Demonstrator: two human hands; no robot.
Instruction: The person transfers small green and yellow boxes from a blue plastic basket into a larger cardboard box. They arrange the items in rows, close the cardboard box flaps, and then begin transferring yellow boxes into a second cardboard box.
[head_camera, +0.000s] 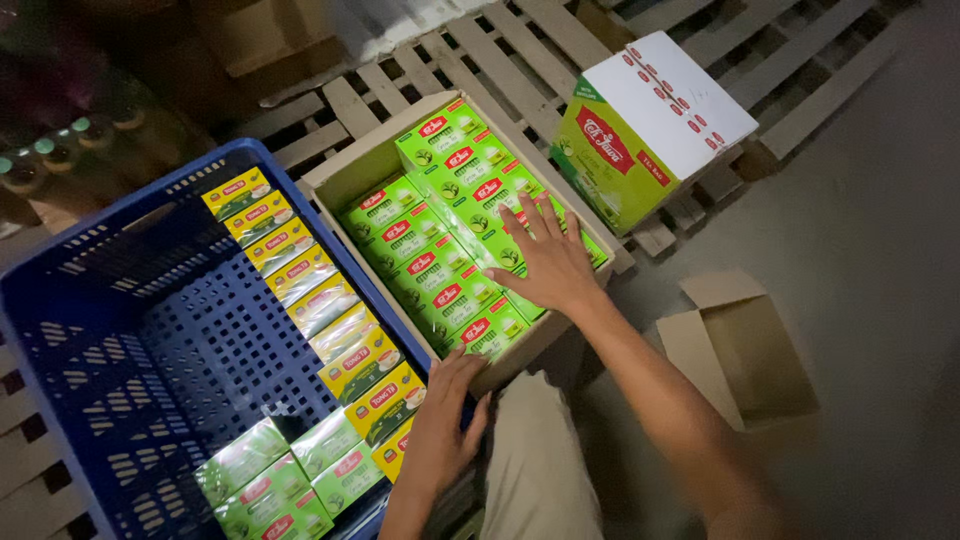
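An open cardboard carton (345, 172) on a wooden pallet is packed with several small green tea boxes (440, 215). My right hand (545, 262) lies flat on the green boxes at the carton's near right corner, fingers spread. My left hand (442, 425) rests on the near right rim of a blue plastic crate (120, 330), touching a yellow tea box (385, 400). Inside the crate a row of yellow tea boxes (290, 265) lines the right wall, and a few green boxes (275, 485) lie at the near end.
A larger closed green and white carton (640, 125) stands tilted on the pallet at the back right. An empty brown cardboard box (745, 350) lies on the grey floor to the right. Bottles with green caps (45, 160) stand at the far left.
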